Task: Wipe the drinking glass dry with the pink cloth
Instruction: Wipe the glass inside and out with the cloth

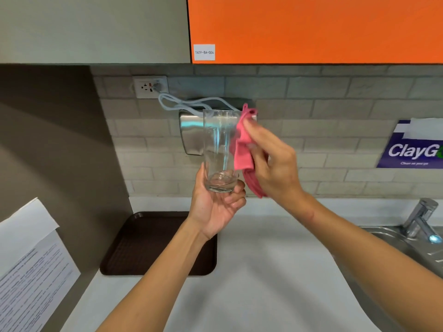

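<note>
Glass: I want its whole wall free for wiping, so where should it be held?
By the thick base, from below, as the left hand does: the glass stands upright, leaving its tall wall open to the cloth in the right hand.

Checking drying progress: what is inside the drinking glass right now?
Nothing shows inside the drinking glass; the pink cloth lies against its outer right side, held by the right hand. Droplets cannot be told; the left hand covers its underside.

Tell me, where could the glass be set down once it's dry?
The glass would fit on the bare white counter between the brown tray and the sink. The tray looks bare too. Tightest: beside the tap, right.
</note>
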